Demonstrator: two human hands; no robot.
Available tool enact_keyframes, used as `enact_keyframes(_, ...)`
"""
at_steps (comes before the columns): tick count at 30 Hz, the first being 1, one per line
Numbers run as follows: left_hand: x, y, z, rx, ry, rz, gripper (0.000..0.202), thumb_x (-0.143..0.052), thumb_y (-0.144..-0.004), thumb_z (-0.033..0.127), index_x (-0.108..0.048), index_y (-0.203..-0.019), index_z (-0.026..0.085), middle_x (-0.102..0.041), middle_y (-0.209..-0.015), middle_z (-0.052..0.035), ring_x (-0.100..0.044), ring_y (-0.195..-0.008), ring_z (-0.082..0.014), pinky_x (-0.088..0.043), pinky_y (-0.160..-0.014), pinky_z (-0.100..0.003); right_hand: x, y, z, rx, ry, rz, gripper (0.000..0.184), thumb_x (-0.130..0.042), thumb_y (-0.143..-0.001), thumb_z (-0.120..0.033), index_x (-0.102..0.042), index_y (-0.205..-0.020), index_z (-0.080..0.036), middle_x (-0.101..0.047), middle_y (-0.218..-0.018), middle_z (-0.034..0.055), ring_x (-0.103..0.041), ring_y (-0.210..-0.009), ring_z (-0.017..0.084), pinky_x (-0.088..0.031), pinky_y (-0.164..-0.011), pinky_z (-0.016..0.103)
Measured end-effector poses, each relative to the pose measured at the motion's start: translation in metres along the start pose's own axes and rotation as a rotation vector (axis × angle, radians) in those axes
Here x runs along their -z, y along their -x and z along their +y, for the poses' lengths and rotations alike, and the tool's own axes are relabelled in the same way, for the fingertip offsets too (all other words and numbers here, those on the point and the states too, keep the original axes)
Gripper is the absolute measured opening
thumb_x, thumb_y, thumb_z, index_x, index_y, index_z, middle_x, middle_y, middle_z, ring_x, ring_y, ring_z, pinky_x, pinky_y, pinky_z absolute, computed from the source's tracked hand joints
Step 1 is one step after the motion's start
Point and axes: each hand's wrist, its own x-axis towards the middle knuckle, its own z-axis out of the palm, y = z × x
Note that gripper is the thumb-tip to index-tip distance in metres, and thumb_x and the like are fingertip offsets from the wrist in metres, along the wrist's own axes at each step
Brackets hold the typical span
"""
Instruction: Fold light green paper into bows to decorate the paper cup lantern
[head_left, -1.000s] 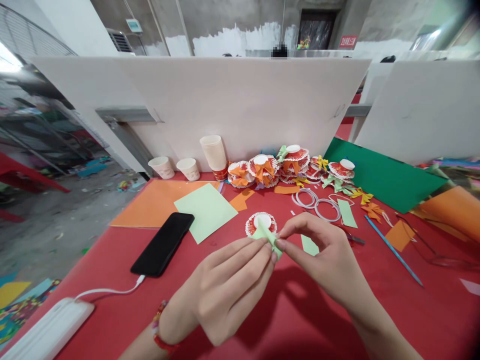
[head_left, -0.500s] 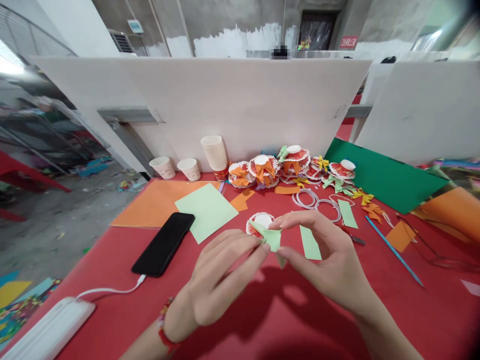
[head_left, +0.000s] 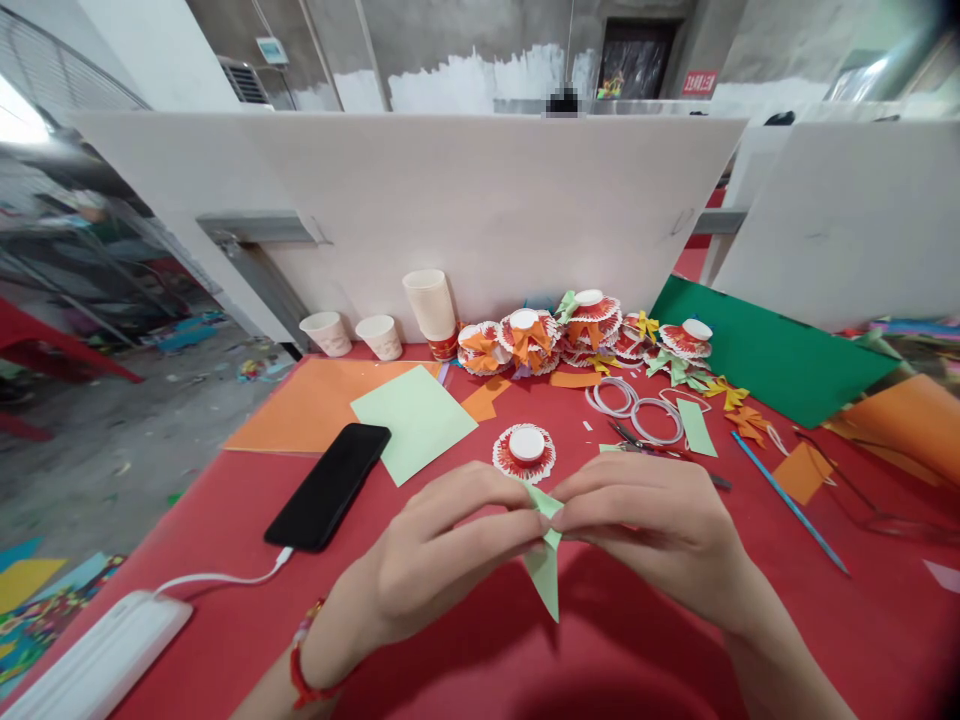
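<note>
Left hand (head_left: 442, 545), right hand (head_left: 645, 530) both pinch green paper (head_left: 545, 582) above red counter (head_left: 615, 655). Mid-fold, seems. Middle needs tight squeeze.

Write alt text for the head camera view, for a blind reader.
The left hand and right hand pinch a folded light green paper strip together above a red table. Just beyond lies a red-and-white paper rosette, a black phone to its left, and a pile of bow-trimmed rosettes against the white partition.

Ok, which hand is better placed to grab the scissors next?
Probably the right hand: the scissors lie just beyond it, farther from the left hand. Both pinch the green paper strip.
</note>
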Motion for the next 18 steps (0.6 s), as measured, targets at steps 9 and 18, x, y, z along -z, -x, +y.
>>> enact_keyframes(9, 0.0008, -0.0037, -0.0058, 0.106, 0.376, -0.152, 0.024, -0.038, -0.095, 0.013, -0.061, -0.088, 0.014, -0.058, -0.074, -0.0062, -0.056, -0.062, -0.0103, -0.051, -0.054, -0.018, 0.0036, 0.0019, -0.0021, -0.092, -0.086, -0.234, 0.009, -0.059, -0.088, -0.015, -0.067, -0.085, -0.017, -0.066, -0.078, 0.0022, -0.061, -0.067, 0.011, -0.048, -0.060, 0.020)
enact_keyframes(18, -0.0046, -0.0029, -0.0083, 0.083, 0.270, 0.055, 0.009, -0.055, -0.087, 0.008, -0.063, -0.090, 0.011, -0.065, -0.078, -0.0077, -0.064, -0.073, -0.0121, -0.056, -0.065, -0.021, -0.0059, 0.0012, 0.0004, -0.234, -0.179, 0.030, 0.011, -0.067, -0.080, -0.007, -0.066, -0.082, -0.019, -0.070, -0.074, 0.0001, -0.065, -0.068, 0.011, -0.053, -0.064, 0.021)
